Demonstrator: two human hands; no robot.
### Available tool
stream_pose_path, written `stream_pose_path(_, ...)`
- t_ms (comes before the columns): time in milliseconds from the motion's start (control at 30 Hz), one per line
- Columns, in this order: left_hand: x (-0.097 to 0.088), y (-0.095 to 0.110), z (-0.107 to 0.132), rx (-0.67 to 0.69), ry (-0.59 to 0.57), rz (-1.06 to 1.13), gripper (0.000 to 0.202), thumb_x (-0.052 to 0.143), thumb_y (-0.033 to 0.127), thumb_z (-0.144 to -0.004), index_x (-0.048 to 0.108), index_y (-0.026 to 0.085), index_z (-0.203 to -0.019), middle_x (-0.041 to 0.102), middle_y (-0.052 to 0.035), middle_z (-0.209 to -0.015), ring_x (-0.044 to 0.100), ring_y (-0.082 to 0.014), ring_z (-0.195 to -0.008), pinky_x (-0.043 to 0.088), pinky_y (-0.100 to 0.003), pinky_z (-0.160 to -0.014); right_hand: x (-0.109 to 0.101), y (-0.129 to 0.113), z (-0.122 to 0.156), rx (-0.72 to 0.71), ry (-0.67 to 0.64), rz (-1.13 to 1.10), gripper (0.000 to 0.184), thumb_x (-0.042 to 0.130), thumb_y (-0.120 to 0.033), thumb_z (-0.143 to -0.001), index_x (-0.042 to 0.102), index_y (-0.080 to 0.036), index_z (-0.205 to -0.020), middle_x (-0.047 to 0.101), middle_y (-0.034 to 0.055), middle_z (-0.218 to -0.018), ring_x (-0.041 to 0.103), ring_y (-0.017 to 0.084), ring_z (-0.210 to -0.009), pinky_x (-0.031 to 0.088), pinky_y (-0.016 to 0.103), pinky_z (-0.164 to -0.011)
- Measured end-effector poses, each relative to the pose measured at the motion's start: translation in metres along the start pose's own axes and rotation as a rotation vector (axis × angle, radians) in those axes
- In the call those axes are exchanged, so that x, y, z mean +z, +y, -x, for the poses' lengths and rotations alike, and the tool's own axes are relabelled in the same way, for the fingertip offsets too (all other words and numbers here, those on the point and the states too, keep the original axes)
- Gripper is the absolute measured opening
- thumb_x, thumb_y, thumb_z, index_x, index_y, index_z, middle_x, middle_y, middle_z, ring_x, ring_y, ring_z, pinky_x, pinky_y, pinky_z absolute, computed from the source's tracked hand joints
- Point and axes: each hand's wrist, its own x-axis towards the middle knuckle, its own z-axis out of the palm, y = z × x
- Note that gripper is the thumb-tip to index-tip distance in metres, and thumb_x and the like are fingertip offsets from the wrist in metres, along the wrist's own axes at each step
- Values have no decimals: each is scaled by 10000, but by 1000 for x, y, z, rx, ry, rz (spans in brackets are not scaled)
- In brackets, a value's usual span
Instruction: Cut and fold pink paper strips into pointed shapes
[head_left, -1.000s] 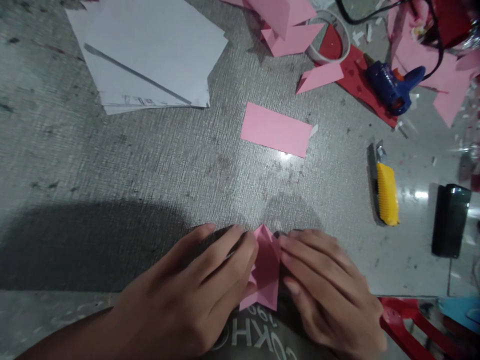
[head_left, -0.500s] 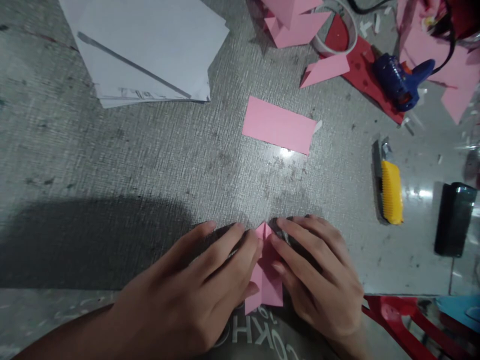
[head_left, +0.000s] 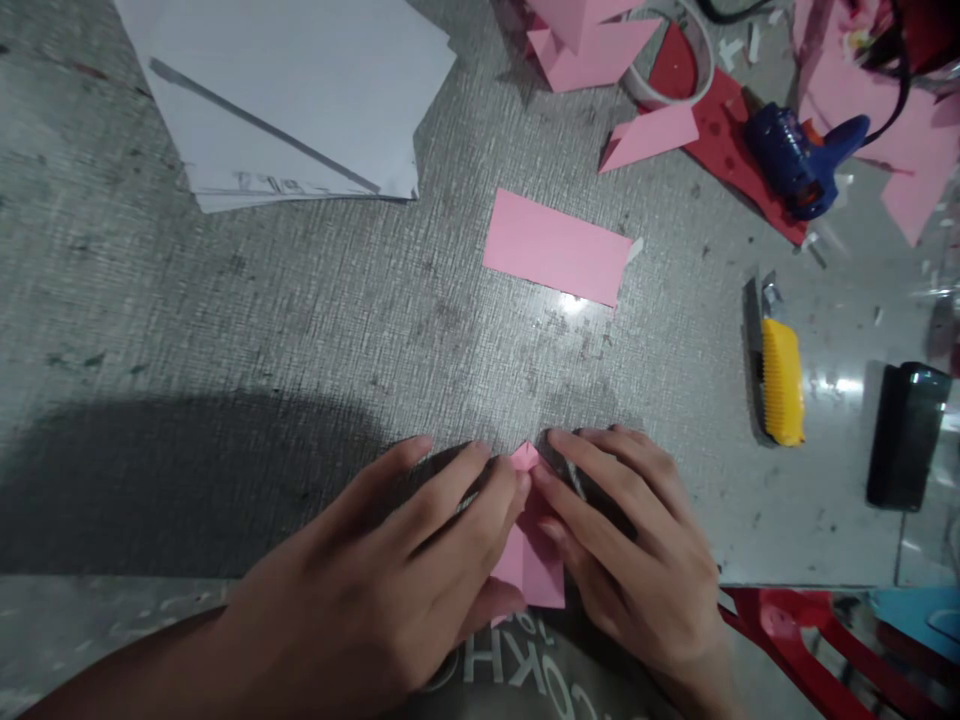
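Here, at the upper left, we see a stack of white sheets (head_left: 300,35) with a thin grey strip (head_left: 262,125) slanting across it; lower down, the left hand (head_left: 390,570) reaches in, its fingers slightly spread, the index fingertip on the folded pink paper (head_left: 544,570) and the thumb over its lower part; that paper lies between the two hands at the near edge of the grey table (head_left: 375,300), its small peak pointing away from us; above it we find a flat pink rectangle (head_left: 559,248), and farther off some folded pink pieces (head_left: 592,55); the right hand (head_left: 645,560) comes next, fingers bent and a little apart, index fingertip and thumb at the paper's right side; whether either hand truly pinches it, we cannot tell; beyond, we make out a white ring (head_left: 705,70) on a red strip (head_left: 720,140), then a yellow-handled cutter (head_left: 782,385), a blue glue gun (head_left: 799,165) and, farthest right, a black object (head_left: 907,435).
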Motion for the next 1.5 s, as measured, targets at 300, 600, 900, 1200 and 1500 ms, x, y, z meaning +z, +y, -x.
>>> stream_pose_path(300,1,-1,-1,11,20,-21,584,474,525,-1115,735,47,-1326,724,-112,-1398,592,-299,-1338,155,-510,-1371,-2,1,-2,-8,6,-22,342,660,-167,-1036,697,-154,-1376,689,118,-1451,582,327,-1330,464,554,-1153)
stream_pose_path(600,2,2,-2,-5,26,-32,554,514,501,-1100,735,45,-1323,713,-126,-1406,591,-302,-1337,143,-509,-1377,4,-1,-4,25,-9,66,374,622,-184,-1065,677,-181,-1434,621,134,-1550,566,338,-1377,470,563,-1132)
stream_pose_path(900,1,3,-3,22,24,-85,562,495,470,-1112,692,27,-1397,690,-146,-1440,597,-310,-1319,147,-544,-1368,2,-2,2,3,55,68,289,731,-158,-995,746,-145,-1283,712,135,-1438,622,335,-1321,533,553,-1118)
stream_pose_path(1200,0,0,-4,31,26,-51,518,519,452,-1108,730,35,-1331,716,-145,-1398,605,-317,-1297,243,-542,-1321,1,-3,0,1,141,20,116,745,-120,-960,777,-117,-1071,781,146,-1298,675,327,-1233,578,531,-1041)
stream_pose_path(1500,6,1,2,-32,94,-117,444,619,419,-1069,746,78,-1323,757,-96,-1295,650,-225,-1145,171,-457,-1378,-14,-13,17,12,282,-74,124,693,-102,-981,790,-111,-1059,811,84,-1140,709,269,-1105,575,501,-996)
